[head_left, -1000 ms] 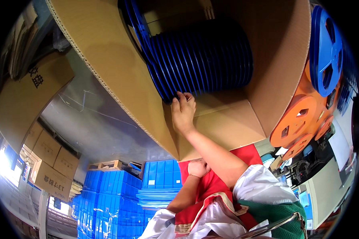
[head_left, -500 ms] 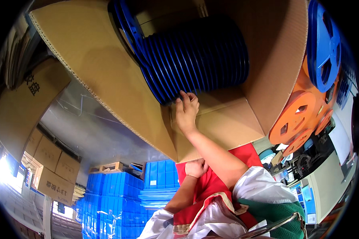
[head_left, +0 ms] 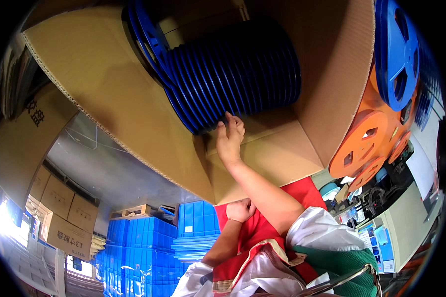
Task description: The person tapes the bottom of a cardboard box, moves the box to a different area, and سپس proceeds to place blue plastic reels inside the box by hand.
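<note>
Inside a large open cardboard box [head_left: 262,143], a row of dark blue plastic reels [head_left: 233,74] stands packed on edge. At the left end of the row, one blue reel [head_left: 151,39] leans at an angle. My right hand [head_left: 230,141] reaches over the box's near side, its fingers apart and slightly bent. Its fingertips are at the lower rims of the reels; whether they touch is unclear. Lower down, my left hand [head_left: 240,210] is closed against the red apron [head_left: 307,193], just below the box edge. My right forearm partly hides its fingers.
Orange reels [head_left: 359,141] and a blue reel [head_left: 399,59] stand outside the box at the right. Blue plastic crates [head_left: 148,247] are stacked at the lower left, with cardboard cartons [head_left: 69,213] farther left. A cluttered desk [head_left: 406,227] stands at the lower right.
The box and reels have shifted slightly left in the picture. My right hand stays at the reels' lower rims, with its fingers a little more spread. My left hand keeps its place.
</note>
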The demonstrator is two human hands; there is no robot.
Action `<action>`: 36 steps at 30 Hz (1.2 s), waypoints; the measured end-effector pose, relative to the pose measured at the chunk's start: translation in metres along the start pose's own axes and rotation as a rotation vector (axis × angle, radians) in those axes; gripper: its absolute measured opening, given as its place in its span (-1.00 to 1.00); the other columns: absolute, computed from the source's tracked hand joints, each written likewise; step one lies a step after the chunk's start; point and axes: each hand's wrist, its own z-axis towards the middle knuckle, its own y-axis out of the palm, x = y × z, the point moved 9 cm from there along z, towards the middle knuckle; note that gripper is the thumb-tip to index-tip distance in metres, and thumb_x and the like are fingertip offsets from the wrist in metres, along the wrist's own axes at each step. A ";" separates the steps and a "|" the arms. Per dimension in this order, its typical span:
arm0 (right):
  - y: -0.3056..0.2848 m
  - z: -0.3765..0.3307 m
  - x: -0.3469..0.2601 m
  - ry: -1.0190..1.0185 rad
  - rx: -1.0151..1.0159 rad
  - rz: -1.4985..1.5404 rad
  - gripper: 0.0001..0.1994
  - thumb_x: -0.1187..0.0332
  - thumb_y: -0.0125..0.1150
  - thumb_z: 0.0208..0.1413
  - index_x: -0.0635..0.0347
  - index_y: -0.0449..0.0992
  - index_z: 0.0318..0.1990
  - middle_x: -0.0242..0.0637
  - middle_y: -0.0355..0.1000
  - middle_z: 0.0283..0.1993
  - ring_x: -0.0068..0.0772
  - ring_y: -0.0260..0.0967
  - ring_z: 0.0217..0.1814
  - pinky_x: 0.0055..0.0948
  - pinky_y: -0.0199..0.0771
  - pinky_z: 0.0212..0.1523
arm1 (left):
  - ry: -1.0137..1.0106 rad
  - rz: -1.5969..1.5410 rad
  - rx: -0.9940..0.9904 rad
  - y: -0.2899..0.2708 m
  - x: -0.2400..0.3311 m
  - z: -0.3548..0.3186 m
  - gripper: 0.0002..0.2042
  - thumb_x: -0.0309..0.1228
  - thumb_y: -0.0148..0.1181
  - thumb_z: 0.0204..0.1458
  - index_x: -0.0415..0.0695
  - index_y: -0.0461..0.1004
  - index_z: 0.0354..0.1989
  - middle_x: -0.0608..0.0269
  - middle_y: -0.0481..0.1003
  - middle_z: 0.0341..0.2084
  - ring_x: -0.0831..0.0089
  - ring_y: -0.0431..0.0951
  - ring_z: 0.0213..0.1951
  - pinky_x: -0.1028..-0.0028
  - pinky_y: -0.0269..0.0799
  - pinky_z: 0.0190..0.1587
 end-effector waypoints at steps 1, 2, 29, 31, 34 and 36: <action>-0.002 0.001 0.001 -0.001 0.017 -0.055 -0.59 0.31 0.00 0.05 0.26 0.25 0.06 -0.11 0.19 0.07 -0.13 0.10 0.10 -0.25 -0.03 0.14 | -0.001 0.002 0.013 0.000 0.000 0.000 -0.73 -0.10 0.03 -0.07 0.05 0.48 -0.65 0.26 0.43 -0.77 0.28 0.44 -0.73 0.33 0.35 -0.67; -0.002 0.001 0.002 -0.001 0.018 -0.056 -0.59 0.31 0.00 0.05 0.26 0.25 0.06 -0.11 0.19 0.07 -0.13 0.10 0.10 -0.25 -0.03 0.14 | -0.002 0.004 0.026 -0.001 0.000 0.000 -0.74 -0.11 0.04 -0.08 0.05 0.49 -0.65 0.27 0.44 -0.76 0.29 0.44 -0.71 0.33 0.35 -0.67; -0.040 0.027 0.023 0.101 0.087 0.099 -0.57 0.33 0.02 0.02 0.25 0.18 0.07 -0.14 0.22 0.03 -0.18 0.08 0.13 -0.21 -0.14 0.18 | 0.009 0.070 -0.022 -0.001 0.017 0.010 -0.79 -0.22 0.06 -0.12 -0.01 0.53 -0.38 0.19 0.51 -0.41 0.19 0.50 -0.38 0.26 0.43 -0.28; -0.042 0.029 0.026 0.094 0.069 0.082 -0.58 0.33 0.03 0.01 0.24 0.20 0.05 -0.14 0.21 0.03 -0.17 0.08 0.13 -0.21 -0.14 0.18 | -0.003 0.066 -0.032 0.001 0.017 0.010 -0.78 -0.21 0.05 -0.12 -0.01 0.53 -0.36 0.19 0.51 -0.40 0.20 0.50 -0.36 0.26 0.42 -0.25; -0.045 0.033 0.029 0.067 0.075 0.038 -0.59 0.33 0.03 0.01 0.22 0.23 0.03 -0.14 0.20 0.04 -0.15 0.07 0.12 -0.21 -0.14 0.17 | -0.009 0.073 -0.032 0.004 0.015 0.010 -0.76 -0.22 0.05 -0.13 -0.02 0.53 -0.35 0.18 0.51 -0.38 0.19 0.50 -0.33 0.25 0.41 -0.21; -0.049 0.035 0.028 0.046 0.102 0.014 -0.60 0.32 0.04 0.00 0.22 0.24 0.03 -0.14 0.20 0.04 -0.14 0.07 0.11 -0.20 -0.14 0.17 | 0.002 0.088 -0.021 0.005 0.015 0.010 -0.76 -0.22 0.05 -0.14 -0.03 0.53 -0.35 0.18 0.50 -0.37 0.19 0.49 -0.31 0.25 0.40 -0.19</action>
